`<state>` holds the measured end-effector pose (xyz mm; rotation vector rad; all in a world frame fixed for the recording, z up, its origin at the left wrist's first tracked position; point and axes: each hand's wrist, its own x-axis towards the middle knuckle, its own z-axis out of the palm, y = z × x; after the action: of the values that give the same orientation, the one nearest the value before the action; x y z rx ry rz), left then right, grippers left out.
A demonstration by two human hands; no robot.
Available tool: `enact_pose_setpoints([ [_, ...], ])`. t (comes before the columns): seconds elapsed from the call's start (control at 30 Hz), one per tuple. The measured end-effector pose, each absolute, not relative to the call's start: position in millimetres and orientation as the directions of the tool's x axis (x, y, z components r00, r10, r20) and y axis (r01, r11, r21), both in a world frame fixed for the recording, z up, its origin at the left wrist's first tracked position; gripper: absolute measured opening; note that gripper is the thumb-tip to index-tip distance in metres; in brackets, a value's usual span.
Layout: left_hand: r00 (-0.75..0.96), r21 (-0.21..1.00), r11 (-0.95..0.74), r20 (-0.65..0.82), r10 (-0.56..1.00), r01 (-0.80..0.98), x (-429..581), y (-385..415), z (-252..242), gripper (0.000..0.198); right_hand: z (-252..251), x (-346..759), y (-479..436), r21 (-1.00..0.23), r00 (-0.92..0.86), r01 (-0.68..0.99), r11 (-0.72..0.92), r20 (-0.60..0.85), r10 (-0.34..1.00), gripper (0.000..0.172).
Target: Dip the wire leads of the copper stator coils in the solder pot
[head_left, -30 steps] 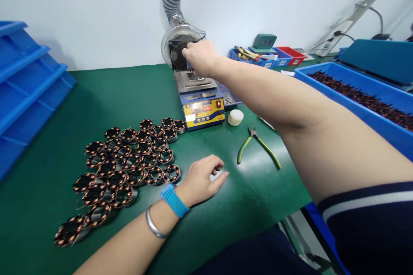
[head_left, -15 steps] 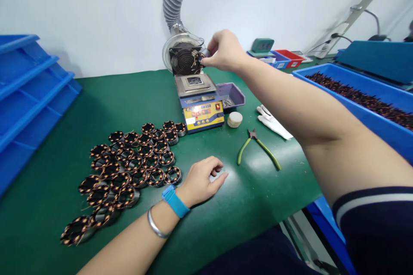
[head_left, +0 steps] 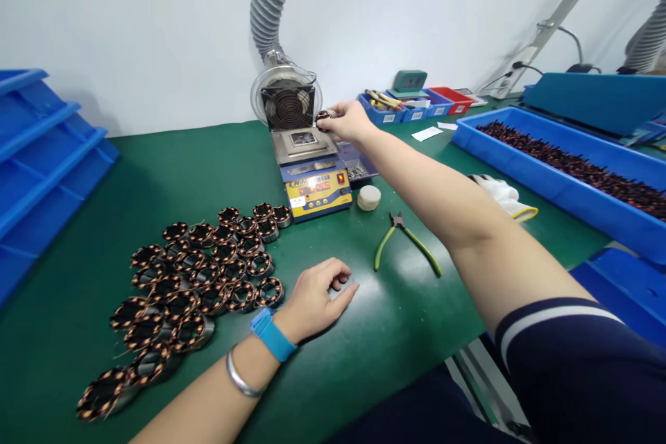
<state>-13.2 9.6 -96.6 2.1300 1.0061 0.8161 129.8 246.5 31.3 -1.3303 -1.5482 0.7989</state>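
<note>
My right hand (head_left: 349, 122) reaches forward and grips a copper-wound motor stator (head_left: 325, 119) by its side, just right of and above a solder pot (head_left: 304, 139). Part of that stator is hidden by my fingers. The pot has a metal top and a yellow front panel (head_left: 319, 194) with red digits. My left hand (head_left: 318, 295) rests on the green table with nothing in it, fingers loosely curled and thumb held apart. To its left stand many similar stators (head_left: 200, 270), grouped close together. Green-handled cutters (head_left: 397, 220) lie with handles spread between my two arms.
Behind the pot are a fan (head_left: 288, 107) and a grey hose (head_left: 273, 0). A round whitish tin (head_left: 369, 198) and a purple tray (head_left: 367, 162) sit beside it. Blue bins (head_left: 41, 173) are stacked left. A long blue bin (head_left: 551, 173) of dark parts and white gloves (head_left: 499, 192) lie right.
My right hand has come down with the stator, from beside the fan to nearer the pot's top. My left hand stays on the table. The view has shifted slightly.
</note>
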Motion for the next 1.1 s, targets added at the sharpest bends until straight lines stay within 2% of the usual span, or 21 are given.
enact_pose_setpoints([
  [0.1,0.515,0.758,-0.501,0.257,0.817,0.417,-13.2,9.6,-96.4,0.012,29.4,122.3,261.0,-0.726,-0.007,0.627,0.282,0.357,0.934,0.013],
  [0.17,0.515,0.762,-0.497,0.253,0.819,0.415,-13.2,9.6,-96.6,0.012,28.6,117.3,267.0,-0.646,-0.018,0.711,0.277,0.376,0.926,0.015],
  [0.5,0.508,0.786,-0.466,0.230,0.830,0.405,-13.1,10.4,-98.4,0.013,19.4,102.0,265.7,-0.471,-0.087,0.842,0.263,0.362,0.928,0.031],
  [0.67,0.506,0.793,-0.455,0.221,0.834,0.405,-13.2,10.2,-98.9,0.013,22.8,100.3,261.5,-0.428,-0.082,0.873,0.234,0.344,0.935,0.032],
  [1.1,0.508,0.793,-0.455,0.219,0.833,0.405,-12.7,11.0,-98.7,0.013,28.7,100.3,262.6,-0.416,-0.074,0.882,0.223,0.345,0.936,0.034],
])
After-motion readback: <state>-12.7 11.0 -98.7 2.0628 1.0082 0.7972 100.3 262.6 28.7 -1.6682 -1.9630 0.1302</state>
